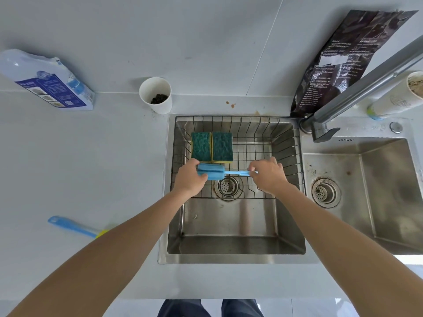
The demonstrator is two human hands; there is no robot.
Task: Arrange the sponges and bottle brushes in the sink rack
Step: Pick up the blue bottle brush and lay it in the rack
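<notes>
A wire sink rack (283,143) sits across the back half of the left steel basin. Two green-and-yellow sponges (212,147) lie side by side in its left part. Just in front of them a blue bottle brush (214,174) lies sideways over the rack. My left hand (191,179) grips its foam head and my right hand (267,175) pinches the end of its thin handle. A second brush (73,226) with a blue handle and a yellow part lies on the counter at the left, its head hidden behind my left forearm.
A white paper cup (156,94) with dark residue stands behind the sink's left corner. A blue-and-white pouch (49,83) lies at far left. A dark bag (343,65), the steel tap (366,88) and another cup (398,94) are at back right. A second basin (377,191) is at right.
</notes>
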